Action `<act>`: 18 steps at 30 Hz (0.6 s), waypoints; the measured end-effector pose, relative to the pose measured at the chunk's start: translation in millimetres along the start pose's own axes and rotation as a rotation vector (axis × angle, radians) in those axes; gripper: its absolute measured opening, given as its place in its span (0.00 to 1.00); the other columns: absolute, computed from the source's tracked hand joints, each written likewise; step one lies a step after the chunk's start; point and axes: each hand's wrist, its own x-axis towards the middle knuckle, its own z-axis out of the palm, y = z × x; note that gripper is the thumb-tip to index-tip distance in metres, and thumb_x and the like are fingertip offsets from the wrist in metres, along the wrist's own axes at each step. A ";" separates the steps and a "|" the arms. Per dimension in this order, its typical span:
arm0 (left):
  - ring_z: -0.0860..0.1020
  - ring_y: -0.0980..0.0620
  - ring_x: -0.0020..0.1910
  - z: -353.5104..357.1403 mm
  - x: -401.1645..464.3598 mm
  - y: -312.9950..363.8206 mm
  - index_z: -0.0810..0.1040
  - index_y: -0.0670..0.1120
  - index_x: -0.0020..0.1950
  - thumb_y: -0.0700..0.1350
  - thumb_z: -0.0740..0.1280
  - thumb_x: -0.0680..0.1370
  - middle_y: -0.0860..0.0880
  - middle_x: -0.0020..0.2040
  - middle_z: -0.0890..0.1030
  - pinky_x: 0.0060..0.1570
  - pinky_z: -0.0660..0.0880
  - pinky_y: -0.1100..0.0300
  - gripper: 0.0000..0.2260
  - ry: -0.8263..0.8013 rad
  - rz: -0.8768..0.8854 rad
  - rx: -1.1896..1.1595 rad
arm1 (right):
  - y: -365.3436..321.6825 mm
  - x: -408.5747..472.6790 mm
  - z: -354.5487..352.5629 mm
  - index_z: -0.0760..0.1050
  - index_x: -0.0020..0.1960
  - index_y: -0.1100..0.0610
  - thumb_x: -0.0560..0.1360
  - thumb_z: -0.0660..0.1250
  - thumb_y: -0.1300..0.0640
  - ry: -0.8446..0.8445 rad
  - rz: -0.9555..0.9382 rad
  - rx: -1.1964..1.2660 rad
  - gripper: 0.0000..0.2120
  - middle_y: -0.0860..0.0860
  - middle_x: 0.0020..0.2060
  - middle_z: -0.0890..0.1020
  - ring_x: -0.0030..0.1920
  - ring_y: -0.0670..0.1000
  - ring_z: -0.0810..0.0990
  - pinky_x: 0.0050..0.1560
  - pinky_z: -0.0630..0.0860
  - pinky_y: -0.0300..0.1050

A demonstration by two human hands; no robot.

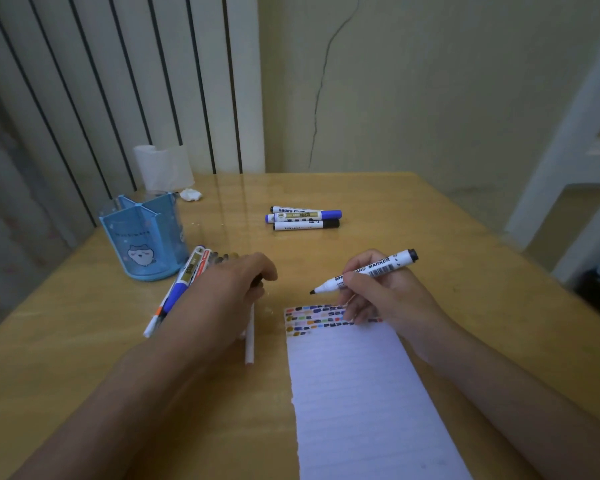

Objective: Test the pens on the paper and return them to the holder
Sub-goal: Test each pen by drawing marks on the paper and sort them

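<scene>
Here the right hand (378, 299) grips one uncapped whiteboard marker (364, 271), its black tip just above the far edge of the one lined paper (357, 393), where rows of colour marks lie. The left hand (236, 282) is curled over a small dark thing, maybe the cap. Three markers (305, 218) lie far on the table (84, 341), several more pens (184, 282) near the one blue holder (142, 237) at left.

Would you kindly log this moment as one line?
right hand: grips uncapped black whiteboard marker above lined white paper | left hand: holds dark cap | blue plastic holder: upright
</scene>
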 end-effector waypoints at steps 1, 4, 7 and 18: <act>0.74 0.58 0.53 -0.6 0.0 0.4 0.73 0.54 0.63 0.40 0.61 0.82 0.56 0.55 0.77 0.49 0.75 0.64 0.13 0.010 -0.003 0.001 | -0.1 -0.2 -0.5 0.76 0.48 0.58 0.80 0.67 0.62 -0.002 -0.011 -0.004 0.02 0.55 0.34 0.83 0.31 0.52 0.81 0.32 0.77 0.42; 0.72 0.63 0.49 0.5 -0.1 -0.8 0.72 0.56 0.64 0.40 0.65 0.81 0.60 0.55 0.72 0.44 0.70 0.72 0.15 0.041 0.015 -0.033 | -0.1 -0.6 -0.9 0.78 0.50 0.58 0.78 0.69 0.62 -0.009 -0.025 -0.026 0.01 0.53 0.33 0.82 0.31 0.51 0.81 0.34 0.77 0.42; 0.73 0.64 0.50 2.8 0.0 -4.7 0.71 0.57 0.62 0.41 0.70 0.77 0.62 0.58 0.70 0.45 0.71 0.71 0.18 0.082 0.026 -0.064 | 0.6 -0.4 -0.8 0.79 0.51 0.58 0.78 0.69 0.63 -0.013 -0.021 -0.035 0.02 0.53 0.33 0.82 0.31 0.50 0.81 0.35 0.77 0.43; 0.75 0.59 0.49 -1.5 -4.1 1.0 0.78 0.56 0.62 0.43 0.68 0.80 0.58 0.53 0.80 0.46 0.72 0.70 0.12 0.082 0.100 -0.003 | -7.0 -4.8 1.4 0.80 0.53 0.57 0.82 0.63 0.56 -0.063 -0.025 0.067 0.08 0.56 0.40 0.85 0.35 0.53 0.82 0.35 0.78 0.41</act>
